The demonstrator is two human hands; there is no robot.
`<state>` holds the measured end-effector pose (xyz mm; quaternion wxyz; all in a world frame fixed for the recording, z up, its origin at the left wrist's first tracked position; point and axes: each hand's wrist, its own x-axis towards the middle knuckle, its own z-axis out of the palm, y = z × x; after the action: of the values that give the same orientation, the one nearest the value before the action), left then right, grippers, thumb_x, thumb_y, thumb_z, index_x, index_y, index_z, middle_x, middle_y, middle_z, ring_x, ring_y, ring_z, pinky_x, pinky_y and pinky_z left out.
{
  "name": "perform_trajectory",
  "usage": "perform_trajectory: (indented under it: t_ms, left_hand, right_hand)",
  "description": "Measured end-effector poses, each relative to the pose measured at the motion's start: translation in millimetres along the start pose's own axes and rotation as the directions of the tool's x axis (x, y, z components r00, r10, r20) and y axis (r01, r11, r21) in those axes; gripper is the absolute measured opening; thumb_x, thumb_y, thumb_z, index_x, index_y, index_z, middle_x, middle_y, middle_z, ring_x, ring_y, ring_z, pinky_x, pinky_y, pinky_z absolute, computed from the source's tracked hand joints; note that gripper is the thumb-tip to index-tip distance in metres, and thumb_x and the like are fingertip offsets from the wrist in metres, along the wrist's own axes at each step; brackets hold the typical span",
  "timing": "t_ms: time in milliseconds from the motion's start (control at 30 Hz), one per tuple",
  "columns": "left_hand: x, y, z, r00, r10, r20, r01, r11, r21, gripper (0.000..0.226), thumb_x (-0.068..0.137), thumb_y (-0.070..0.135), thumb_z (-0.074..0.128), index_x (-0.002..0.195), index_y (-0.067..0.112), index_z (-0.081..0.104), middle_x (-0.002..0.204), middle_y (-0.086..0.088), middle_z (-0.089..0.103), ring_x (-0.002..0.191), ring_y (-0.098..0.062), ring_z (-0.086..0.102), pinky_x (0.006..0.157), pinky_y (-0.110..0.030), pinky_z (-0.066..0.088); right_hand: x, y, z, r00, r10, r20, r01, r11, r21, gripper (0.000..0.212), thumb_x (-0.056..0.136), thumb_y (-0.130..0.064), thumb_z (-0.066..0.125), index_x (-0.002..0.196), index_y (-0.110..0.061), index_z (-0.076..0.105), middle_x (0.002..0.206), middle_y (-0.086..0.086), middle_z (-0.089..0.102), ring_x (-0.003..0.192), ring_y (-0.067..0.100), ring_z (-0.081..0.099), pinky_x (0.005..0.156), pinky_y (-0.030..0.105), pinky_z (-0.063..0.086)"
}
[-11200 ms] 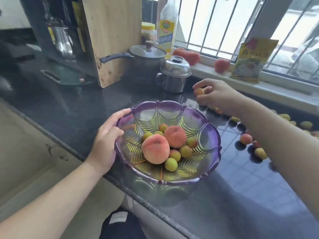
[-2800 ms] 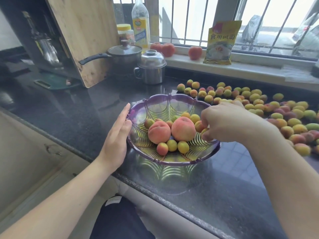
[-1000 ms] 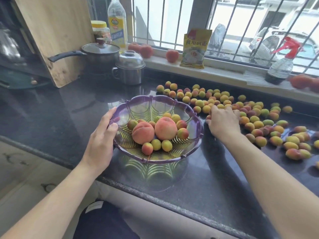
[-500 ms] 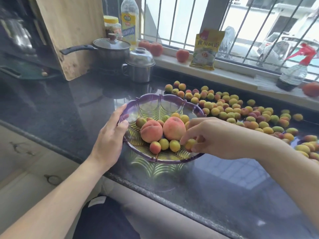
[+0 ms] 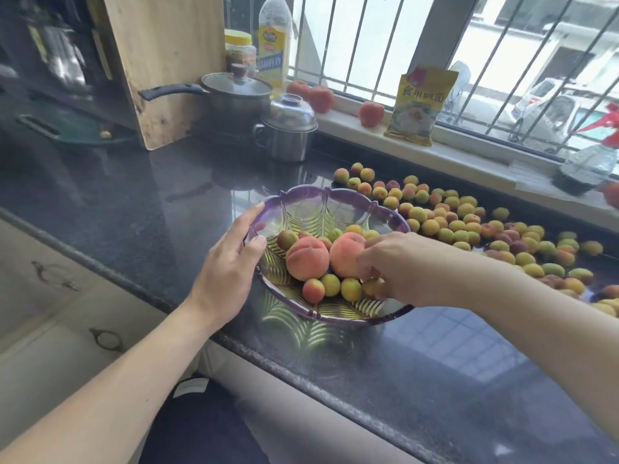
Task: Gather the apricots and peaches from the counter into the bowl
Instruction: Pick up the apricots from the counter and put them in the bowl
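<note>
A purple see-through bowl (image 5: 321, 190) stands near the front edge of the black counter. In it lie two large peaches (image 5: 306, 259) and several small apricots (image 5: 330, 284). My left hand (image 5: 227, 269) lies against the bowl's left rim with its fingers fairly straight. My right hand (image 5: 402, 266) reaches into the right side of the bowl, its curled fingertips pinching an apricot (image 5: 371, 288) low among the fruit. Several more apricots (image 5: 469, 226) are spread over the counter to the right of the bowl, up to the window sill.
Behind the bowl stand a lidded steel mug (image 5: 288, 128), a lidded pot (image 5: 234, 95) with its handle pointing left, and a leaning wooden board (image 5: 167, 61). Three red peaches (image 5: 371, 113), a yellow packet (image 5: 418, 105) and a spray bottle (image 5: 593, 155) sit on the sill.
My right hand took an apricot from the pile on the counter and carried it left into the bowl, where it has sunk lower. My left hand has stayed at the rim.
</note>
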<state>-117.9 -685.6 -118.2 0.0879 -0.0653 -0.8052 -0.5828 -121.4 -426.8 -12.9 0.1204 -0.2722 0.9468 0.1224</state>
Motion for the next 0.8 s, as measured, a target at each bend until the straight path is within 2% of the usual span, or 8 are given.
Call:
perform_trajectory:
  t_ms: [100, 300, 400, 467, 533, 600, 667, 800]
  left_hand:
    - [0.7, -1.9, 0.0, 1.000, 0.003, 0.002, -0.003, 1.000, 0.001, 0.062, 0.095, 0.058, 0.034, 0.156, 0.050, 0.042, 0.151, 0.023, 0.054, 0.132, 0.018, 0.047, 0.110, -0.021, 0.038]
    - [-0.4, -0.7, 0.2, 1.000, 0.007, -0.005, -0.007, 1.000, 0.007, 0.059, 0.098, 0.051, 0.037, 0.156, 0.047, 0.045, 0.152, 0.019, 0.055, 0.133, 0.011, 0.049, 0.102, -0.004, 0.032]
    - [-1.8, 1.9, 0.7, 1.000, 0.009, -0.002, -0.009, 1.000, -0.009, 0.057, 0.098, 0.050, 0.036, 0.155, 0.051, 0.042, 0.154, 0.020, 0.053, 0.134, 0.013, 0.049, 0.104, -0.006, 0.032]
    - [-1.7, 3.3, 0.8, 1.000, 0.013, -0.002, -0.013, 1.000, -0.019, 0.061, 0.098, 0.051, 0.036, 0.159, 0.049, 0.036, 0.158, 0.021, 0.049, 0.138, 0.013, 0.046, 0.107, -0.006, 0.030]
    - [-0.8, 4.4, 1.1, 1.000, 0.006, 0.004, -0.006, 1.000, -0.025, 0.067, 0.098, 0.051, 0.035, 0.164, 0.046, 0.028, 0.160, 0.025, 0.042, 0.126, 0.032, 0.041, 0.101, 0.003, 0.026]
    - [0.4, 5.1, 2.1, 1.000, -0.002, 0.014, 0.003, 0.999, -0.034, 0.070, 0.098, 0.053, 0.034, 0.166, 0.044, 0.023, 0.159, 0.028, 0.038, 0.115, 0.042, 0.035, 0.096, 0.007, 0.024]
    - [2.5, 5.0, 3.3, 1.000, -0.001, 0.011, 0.001, 0.999, -0.044, 0.070, 0.098, 0.054, 0.033, 0.166, 0.043, 0.025, 0.153, 0.035, 0.039, 0.113, 0.043, 0.036, 0.095, 0.007, 0.024]
    - [4.6, 0.7, 2.1, 1.000, 0.007, -0.009, -0.008, 0.999, -0.049, 0.063, 0.098, 0.058, 0.031, 0.160, 0.048, 0.036, 0.135, 0.053, 0.041, 0.123, 0.036, 0.038, 0.103, -0.001, 0.026]
  right_hand:
    - [1.6, 0.8, 1.6, 1.000, -0.007, -0.019, 0.007, 1.000, 0.021, 0.020, 0.088, -0.020, 0.071, 0.107, -0.020, 0.066, 0.102, -0.004, 0.055, 0.093, 0.020, 0.058, 0.078, 0.036, 0.056]
    - [3.8, -0.7, 5.5, 0.996, -0.005, -0.087, 0.005, 1.000, 0.002, 0.019, 0.089, -0.021, 0.070, 0.107, -0.022, 0.063, 0.101, -0.005, 0.057, 0.089, 0.017, 0.059, 0.071, 0.030, 0.055]
    - [-7.9, 15.1, -2.1, 0.979, 0.100, -0.180, -0.054, 0.969, 0.242, 0.018, 0.086, -0.024, 0.077, 0.098, -0.030, 0.066, 0.089, -0.016, 0.060, 0.080, 0.004, 0.056, 0.063, 0.012, 0.040]
    - [-19.0, 36.0, -6.6, 0.891, 0.284, -0.354, -0.095, 0.879, 0.467, 0.011, 0.086, -0.021, 0.078, 0.092, -0.028, 0.071, 0.084, -0.018, 0.064, 0.075, -0.001, 0.057, 0.066, 0.011, 0.040]
    - [-24.1, 64.3, 0.3, 0.707, 0.511, -0.489, -0.146, 0.782, 0.606, 0.007, 0.089, -0.018, 0.073, 0.090, -0.025, 0.074, 0.087, -0.012, 0.070, 0.077, 0.009, 0.062, 0.075, 0.025, 0.049]
    - [-17.1, 91.1, 20.2, 0.574, 0.674, -0.465, -0.288, 0.698, 0.656, 0.013, 0.092, -0.015, 0.066, 0.098, -0.021, 0.075, 0.099, 0.001, 0.074, 0.086, 0.021, 0.065, 0.083, 0.034, 0.051]
    - [-1.3, 108.2, 44.6, 0.552, 0.715, -0.429, -0.437, 0.686, 0.581, 0.022, 0.093, -0.015, 0.061, 0.110, -0.017, 0.074, 0.113, 0.010, 0.072, 0.102, 0.030, 0.062, 0.090, 0.040, 0.048]
    - [35.8, 111.5, 76.6, 0.699, 0.532, -0.478, -0.523, 0.836, 0.164, 0.030, 0.098, -0.033, 0.059, 0.124, -0.018, 0.063, 0.118, 0.011, 0.064, 0.105, 0.032, 0.051, 0.088, 0.044, 0.044]
